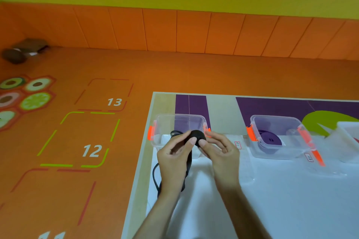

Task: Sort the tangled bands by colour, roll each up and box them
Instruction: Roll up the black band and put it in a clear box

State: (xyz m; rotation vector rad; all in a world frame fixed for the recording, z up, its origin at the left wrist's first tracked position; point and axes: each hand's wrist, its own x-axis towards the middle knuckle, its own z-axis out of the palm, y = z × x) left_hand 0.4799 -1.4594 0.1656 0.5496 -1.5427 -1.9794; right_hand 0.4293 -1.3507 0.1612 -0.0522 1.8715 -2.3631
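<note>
A black band (pixel 197 135) is partly wound into a small roll held up between both hands. My left hand (pixel 174 153) pinches the roll from the left, and my right hand (pixel 217 147) pinches it from the right. The band's loose tail hangs down behind my left hand and loops onto the table's left side (pixel 156 176). Behind the hands stands a clear plastic box (pixel 165 122) with orange clips. A second clear box (pixel 279 122) to the right holds a rolled purple band (pixel 270 139).
The table (pixel 291 200) has a white cover and its left edge runs close to my left arm. A white lid or tray (pixel 347 132) lies at the far right. Orange floor mats with numbered squares lie to the left.
</note>
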